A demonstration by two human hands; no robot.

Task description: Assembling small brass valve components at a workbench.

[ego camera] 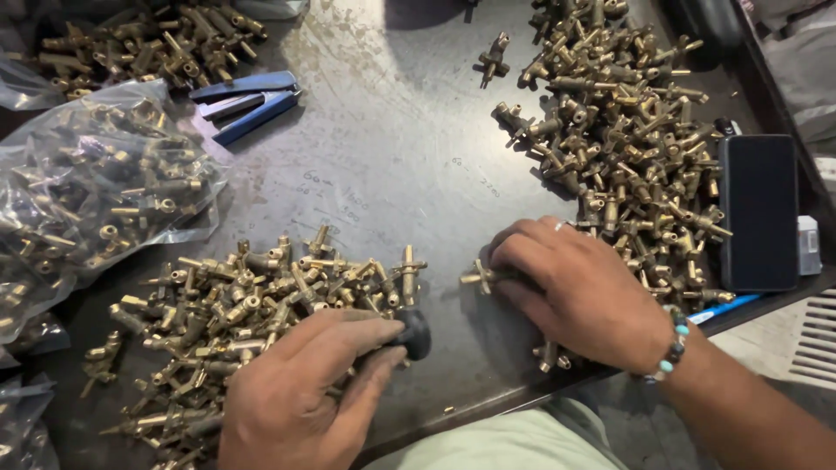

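Note:
My left hand (305, 392) is closed around a small tool with a round black knob (416, 333) that sticks out past my fingers, just right of a low heap of brass fittings (252, 305). My right hand (579, 292) lies palm down on the dark metal table (392, 148) and pinches one brass fitting (482, 277), whose end pokes out to the left of my fingers. A beaded bracelet (672, 348) sits on my right wrist. A large pile of brass fittings (623, 130) spreads behind my right hand.
A clear plastic bag of brass fittings (87, 183) lies at the left, with another heap (148, 43) at the far left. Blue-handled pliers (244, 100) rest near that heap. A black phone (758, 209) lies at the right edge, and a blue pen (723, 307) lies below it.

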